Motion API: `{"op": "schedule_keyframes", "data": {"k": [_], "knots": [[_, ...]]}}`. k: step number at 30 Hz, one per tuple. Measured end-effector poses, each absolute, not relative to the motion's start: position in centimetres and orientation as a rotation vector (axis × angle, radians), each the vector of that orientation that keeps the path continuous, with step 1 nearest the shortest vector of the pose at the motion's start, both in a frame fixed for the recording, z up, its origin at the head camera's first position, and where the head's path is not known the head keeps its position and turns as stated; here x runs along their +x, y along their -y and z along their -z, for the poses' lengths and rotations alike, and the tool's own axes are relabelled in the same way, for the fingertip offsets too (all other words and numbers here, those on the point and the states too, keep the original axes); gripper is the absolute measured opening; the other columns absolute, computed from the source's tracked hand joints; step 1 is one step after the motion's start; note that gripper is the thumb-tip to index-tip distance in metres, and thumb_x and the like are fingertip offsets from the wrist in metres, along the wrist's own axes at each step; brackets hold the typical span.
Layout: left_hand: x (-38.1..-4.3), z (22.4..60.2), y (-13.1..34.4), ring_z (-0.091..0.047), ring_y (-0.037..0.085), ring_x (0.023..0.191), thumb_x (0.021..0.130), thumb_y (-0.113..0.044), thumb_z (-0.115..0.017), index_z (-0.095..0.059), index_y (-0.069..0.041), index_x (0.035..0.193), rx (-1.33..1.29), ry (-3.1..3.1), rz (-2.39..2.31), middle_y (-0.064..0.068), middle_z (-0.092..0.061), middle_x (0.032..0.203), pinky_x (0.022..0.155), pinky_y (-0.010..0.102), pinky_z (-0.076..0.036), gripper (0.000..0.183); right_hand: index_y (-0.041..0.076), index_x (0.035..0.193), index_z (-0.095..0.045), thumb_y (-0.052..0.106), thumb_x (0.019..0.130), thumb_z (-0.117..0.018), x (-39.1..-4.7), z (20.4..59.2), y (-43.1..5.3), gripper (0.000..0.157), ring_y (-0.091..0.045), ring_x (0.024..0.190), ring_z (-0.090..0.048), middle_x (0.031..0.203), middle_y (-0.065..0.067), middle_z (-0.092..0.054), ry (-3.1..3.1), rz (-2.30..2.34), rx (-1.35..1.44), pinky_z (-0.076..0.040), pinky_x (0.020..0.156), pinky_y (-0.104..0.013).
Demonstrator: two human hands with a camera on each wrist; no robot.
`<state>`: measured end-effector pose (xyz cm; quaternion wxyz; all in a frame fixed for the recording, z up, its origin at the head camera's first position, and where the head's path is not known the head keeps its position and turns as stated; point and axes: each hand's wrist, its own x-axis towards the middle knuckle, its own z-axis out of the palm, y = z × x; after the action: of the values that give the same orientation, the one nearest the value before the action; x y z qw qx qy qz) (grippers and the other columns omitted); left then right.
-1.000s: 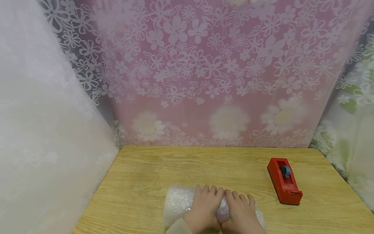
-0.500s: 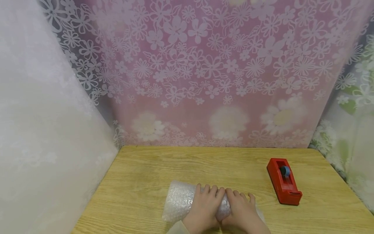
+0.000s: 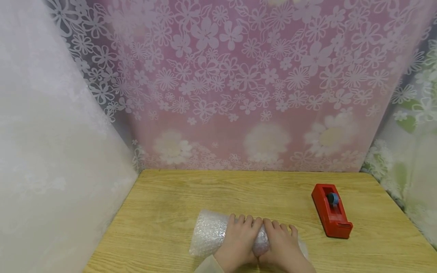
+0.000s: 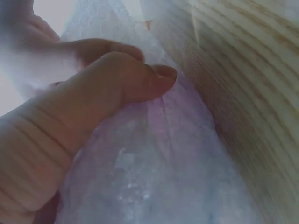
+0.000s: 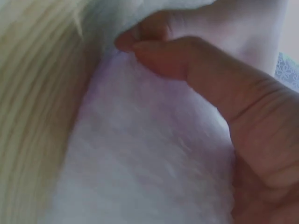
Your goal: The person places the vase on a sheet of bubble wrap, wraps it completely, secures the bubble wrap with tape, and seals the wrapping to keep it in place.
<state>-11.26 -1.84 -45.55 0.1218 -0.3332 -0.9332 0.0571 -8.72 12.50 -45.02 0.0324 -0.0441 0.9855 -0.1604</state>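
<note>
A roll of bubble wrap (image 3: 209, 233) lies crosswise at the near edge of the table, with something pinkish-purple showing through its middle. My left hand (image 3: 239, 240) grips it left of centre, fingers over the top and thumb on the near side. Close beside it, my right hand (image 3: 282, 242) grips the roll in the same way. In the left wrist view the left thumb presses on the bubble wrap (image 4: 159, 168). The right wrist view has the right thumb bent against the bubble wrap (image 5: 140, 140). What the wrap encloses is hidden.
A red tape dispenser (image 3: 330, 223) with a small blue roll stands on the right of the wooden table (image 3: 164, 204). A pink flowered curtain (image 3: 222, 113) hangs behind the table, and pale sheets hang on both sides.
The left end of the bubble wrap has shifted slightly away from me and looks narrower at its far edge. Both hands keep their grip in nearly the same place.
</note>
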Motion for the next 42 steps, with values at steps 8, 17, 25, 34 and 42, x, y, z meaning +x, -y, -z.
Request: {"op": "schedule_keyframes", "data": {"k": [8, 17, 25, 34, 42], "knots": [[-11.4, 45.4, 1.8, -0.055, 0.012, 0.086, 0.037, -0.075, -0.077, -0.048, -0.028, 0.123, -0.964, 2.776, -0.162, -0.009, -0.058, 0.101, 0.07, 0.034, -0.039, 0.102, 0.01, 0.125, -0.051, 0.05, 0.046, -0.086, -7.9, 45.1, -12.0, 0.096, -0.037, 0.104, -0.051, 0.112, -0.011, -0.056, -3.109, 0.434, -0.127, -0.027, 0.089, -0.067], [-11.6, 44.9, 1.8, -0.057, 0.013, 0.088, 0.035, -0.073, -0.079, -0.049, -0.031, 0.125, -0.976, 2.884, -0.124, -0.009, -0.06, 0.103, 0.072, 0.036, -0.041, 0.104, 0.01, 0.13, -0.048, 0.042, 0.049, -0.087, -7.4, 44.9, -11.4, 0.096, -0.039, 0.108, -0.047, 0.121, -0.011, -0.054, -3.104, 0.393, -0.135, -0.02, 0.092, -0.069], [-11.9, 44.8, 1.6, -0.056, 0.014, 0.086, 0.033, -0.069, -0.082, -0.049, -0.032, 0.122, -0.964, 2.971, -0.063, -0.009, -0.059, 0.102, 0.073, 0.039, -0.04, 0.102, 0.011, 0.124, -0.053, 0.05, 0.044, -0.086, -7.9, 45.2, -11.8, 0.095, -0.035, 0.103, -0.051, 0.113, -0.006, -0.057, -3.123, 0.421, -0.199, -0.026, 0.089, -0.065], [-11.7, 45.1, 1.5, -0.055, 0.016, 0.085, 0.031, -0.069, -0.082, -0.048, -0.029, 0.118, -0.939, 2.951, -0.13, -0.008, -0.058, 0.101, 0.071, 0.038, -0.039, 0.103, 0.01, 0.12, -0.056, 0.044, 0.043, -0.088, -8.2, 45.2, -12.0, 0.09, -0.034, 0.098, -0.054, 0.109, -0.006, -0.06, -3.163, 0.438, -0.271, -0.031, 0.086, -0.064], [-11.1, 45.2, 1.5, -0.054, 0.017, 0.092, 0.034, -0.069, -0.082, -0.042, -0.027, 0.125, -0.917, 2.938, -0.165, -0.006, -0.056, 0.106, 0.079, 0.042, -0.04, 0.107, 0.01, 0.121, -0.055, 0.04, 0.045, -0.087, -8.4, 44.9, -12.1, 0.088, -0.037, 0.104, -0.052, 0.114, -0.009, -0.059, -3.059, 0.498, -0.224, -0.028, 0.089, -0.066]]}}
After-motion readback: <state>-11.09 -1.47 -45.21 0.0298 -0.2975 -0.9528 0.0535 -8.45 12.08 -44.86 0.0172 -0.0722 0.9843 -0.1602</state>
